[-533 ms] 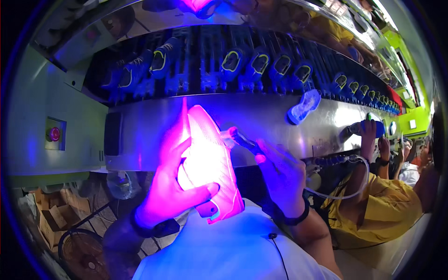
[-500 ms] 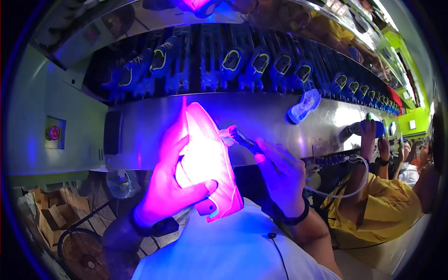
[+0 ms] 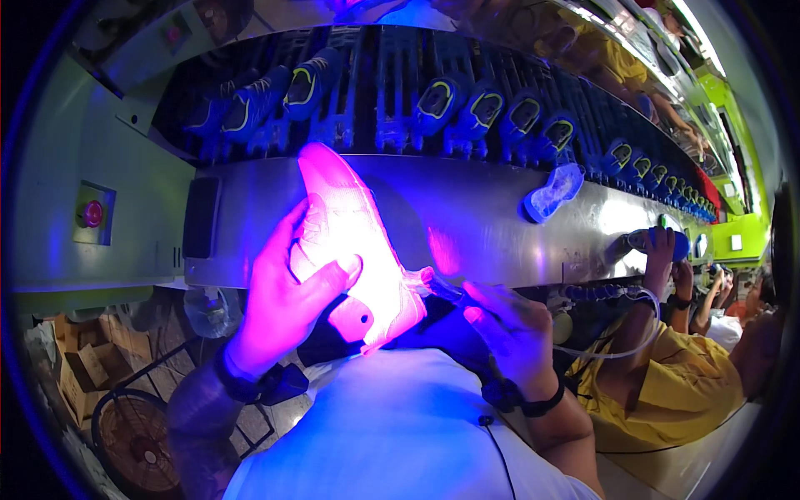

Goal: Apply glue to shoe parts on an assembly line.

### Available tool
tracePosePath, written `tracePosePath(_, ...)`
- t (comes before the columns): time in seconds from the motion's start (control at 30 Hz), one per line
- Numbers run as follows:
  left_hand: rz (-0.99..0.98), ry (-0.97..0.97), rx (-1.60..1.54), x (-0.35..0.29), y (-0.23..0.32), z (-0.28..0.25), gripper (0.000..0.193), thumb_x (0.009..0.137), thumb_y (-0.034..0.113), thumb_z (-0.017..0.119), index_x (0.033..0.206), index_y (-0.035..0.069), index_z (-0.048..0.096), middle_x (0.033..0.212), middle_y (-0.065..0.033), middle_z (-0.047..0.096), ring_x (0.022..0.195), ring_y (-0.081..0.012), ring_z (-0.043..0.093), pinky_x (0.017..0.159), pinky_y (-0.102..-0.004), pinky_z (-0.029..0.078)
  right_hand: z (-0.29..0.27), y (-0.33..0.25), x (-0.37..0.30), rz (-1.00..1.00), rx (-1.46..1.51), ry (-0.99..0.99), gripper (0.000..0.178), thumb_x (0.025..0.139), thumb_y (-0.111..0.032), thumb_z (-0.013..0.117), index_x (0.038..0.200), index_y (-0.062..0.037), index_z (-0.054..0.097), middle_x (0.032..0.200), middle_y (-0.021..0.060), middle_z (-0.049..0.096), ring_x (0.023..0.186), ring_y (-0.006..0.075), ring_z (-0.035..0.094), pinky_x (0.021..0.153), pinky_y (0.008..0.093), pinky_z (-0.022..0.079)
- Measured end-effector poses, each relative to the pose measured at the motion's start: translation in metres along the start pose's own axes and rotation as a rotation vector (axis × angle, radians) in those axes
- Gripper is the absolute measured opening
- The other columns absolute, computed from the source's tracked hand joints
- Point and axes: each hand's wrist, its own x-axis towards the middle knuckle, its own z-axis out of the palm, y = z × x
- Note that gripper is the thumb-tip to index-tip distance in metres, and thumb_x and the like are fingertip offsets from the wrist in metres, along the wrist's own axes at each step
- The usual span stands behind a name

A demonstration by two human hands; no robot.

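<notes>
pink-lit shoe [image 3: 354,221] held above the counter's [image 3: 487,212] near edge, the left hand's [image 3: 292,292] grip pinching its middle; the right hand's [image 3: 518,329] pinches a brush [image 3: 447,290] against it. likely light, soft-topped, firmer-soled: best held mid-foot.

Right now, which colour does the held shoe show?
The shoe looks pink with white glare; head view.

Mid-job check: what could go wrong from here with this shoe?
The brush in the right hand might stray: it appears to meet the shoe, part of which is washed out by bright light. The shoe could also tilt under pressure, since only the left hand grips it.
</notes>
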Motion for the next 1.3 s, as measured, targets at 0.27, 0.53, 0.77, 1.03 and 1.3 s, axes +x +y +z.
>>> tracePosePath(0.27,-0.061,0.112,-0.222,0.007,-0.014,0.007,0.072,0.097,0.012,0.069,0.153,-0.009,0.03,0.138,-0.0166,0.056,0.126,-0.0213,0.058,0.107,-0.0359,0.048,-0.001,0.002,0.007,-0.065,-0.066,0.076,0.032,0.085,0.001,0.078,0.117,-0.001,0.075,0.108,0.0163,0.077,0.093,0.0272,0.075,0.086,0.0342,0.056)
tracePosePath(0.53,-0.275,0.021,-0.615,0.0,-0.033,0.008,0.051,0.107,0.031,0.057,0.145,-0.001,0.043,0.133,-0.0106,0.058,0.121,-0.0199,0.061,0.099,-0.0373,0.054,0.0,0.005,0.028,-0.353,-0.286,0.141,0.042,0.08,0.006,0.075,0.121,-0.0046,0.074,0.111,0.0131,0.075,0.09,0.0313,0.07,0.078,0.0382,0.059)
tracePosePath(0.77,-0.571,0.135,-0.822,-0.014,-0.03,0.016,0.051,0.107,0.048,0.052,0.143,0.012,0.048,0.129,-0.0063,0.058,0.096,-0.0153,0.066,0.068,-0.0302,0.059,-0.01,0.002,0.047,-0.472,-0.247,0.136,0.044,0.076,0.007,0.074,0.119,-0.0048,0.074,0.109,0.0115,0.075,0.09,0.0316,0.069,0.077,0.0385,0.058)
tracePosePath(1.03,-0.765,-0.066,-1.017,-0.027,-0.012,0.012,0.063,0.106,0.059,0.044,0.141,0.006,0.05,0.105,-0.0136,0.067,0.079,-0.0226,0.071,0.056,-0.0264,0.059,-0.021,0.002,0.065,-0.608,-0.219,0.145,0.042,0.075,0.005,0.079,0.115,-0.0082,0.076,0.107,0.0087,0.076,0.091,0.029,0.069,0.077,0.0377,0.058)
tracePosePath(1.3,-0.918,0.002,-1.199,-0.043,-0.021,0.01,0.072,0.104,0.064,0.044,0.123,-0.004,0.055,0.084,-0.0213,0.067,0.066,-0.0282,0.072,0.052,-0.0283,0.061,-0.017,0.009,0.067,-0.599,-0.167,0.107,0.036,0.077,-0.002,0.082,0.112,-0.0101,0.078,0.108,0.0052,0.076,0.092,0.0298,0.072,0.076,0.037,0.06)
